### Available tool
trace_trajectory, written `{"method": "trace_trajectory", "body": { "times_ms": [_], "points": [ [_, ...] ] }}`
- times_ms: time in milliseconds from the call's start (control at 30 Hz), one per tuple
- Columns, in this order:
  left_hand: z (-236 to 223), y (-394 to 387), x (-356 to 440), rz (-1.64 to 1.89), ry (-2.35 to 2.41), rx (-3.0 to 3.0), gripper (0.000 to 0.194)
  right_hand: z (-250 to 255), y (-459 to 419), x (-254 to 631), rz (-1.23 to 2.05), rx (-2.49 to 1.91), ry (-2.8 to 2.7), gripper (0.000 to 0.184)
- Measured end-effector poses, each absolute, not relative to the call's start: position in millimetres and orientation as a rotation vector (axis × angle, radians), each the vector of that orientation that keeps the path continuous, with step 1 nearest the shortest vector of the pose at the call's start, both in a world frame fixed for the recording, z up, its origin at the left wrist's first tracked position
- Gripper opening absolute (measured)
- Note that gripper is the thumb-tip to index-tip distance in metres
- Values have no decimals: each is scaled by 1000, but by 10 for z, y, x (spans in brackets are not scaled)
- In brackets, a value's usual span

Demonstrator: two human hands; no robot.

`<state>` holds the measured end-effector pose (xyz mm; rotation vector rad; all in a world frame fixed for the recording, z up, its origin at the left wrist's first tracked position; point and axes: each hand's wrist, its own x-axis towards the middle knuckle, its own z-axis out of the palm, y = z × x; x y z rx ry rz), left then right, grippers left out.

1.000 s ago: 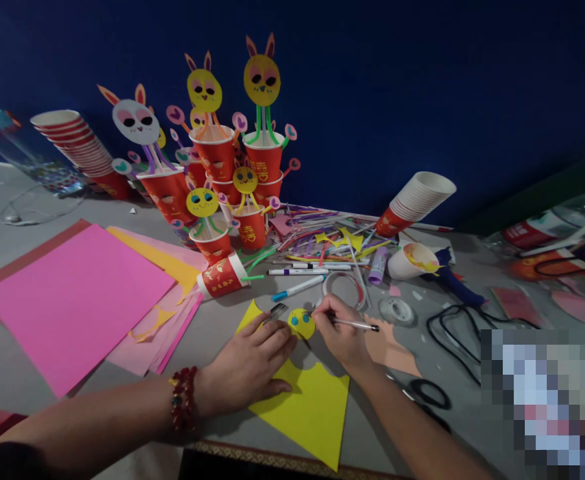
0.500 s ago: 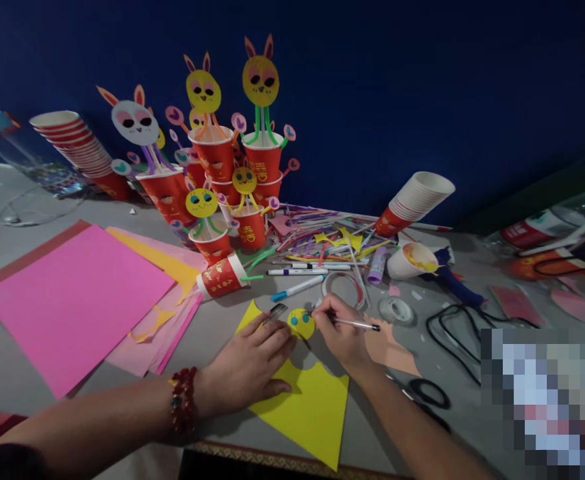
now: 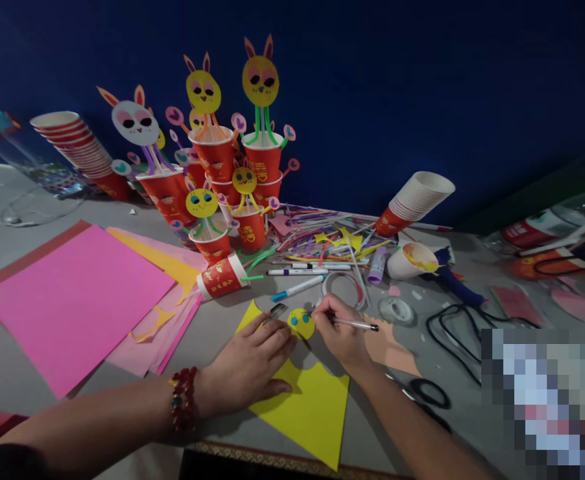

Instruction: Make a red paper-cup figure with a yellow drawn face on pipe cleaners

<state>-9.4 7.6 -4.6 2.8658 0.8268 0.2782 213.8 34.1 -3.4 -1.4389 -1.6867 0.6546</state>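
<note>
My right hand [image 3: 339, 330] grips a clear-barrelled pen [image 3: 357, 325], its tip at the right edge of a small yellow paper circle [image 3: 301, 324] that bears two blue eye spots. Lying flat, my left hand [image 3: 252, 363] has its fingertips at the circle's left edge and its fingers stretched out. Under that palm is a yellow paper sheet [image 3: 312, 407] with curved cut-outs along its top. A dark-ended object [image 3: 277, 309] lies just beyond the left fingers; I cannot make out its kind.
Red paper cups with rabbit-faced figures [image 3: 207, 153] stand at the back left. Pink paper sheets [image 3: 77, 300] lie left. Pipe cleaners [image 3: 317, 233], markers [image 3: 297, 289], tape [image 3: 396, 310], a cup stack [image 3: 415, 197] and black cable [image 3: 435, 327] spread behind and right.
Almost nothing differs. The pen's rear end has shifted very slightly in my right hand, while my left hand and the papers stay where they were.
</note>
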Motion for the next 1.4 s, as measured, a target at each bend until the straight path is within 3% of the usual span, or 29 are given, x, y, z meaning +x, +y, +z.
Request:
{"method": "trace_trajectory", "body": {
  "times_ms": [1400],
  "points": [
    [-37,82,-81,293,825,2886,66,-90,346,2156,630,-1389,-1654,20]
  ]
}}
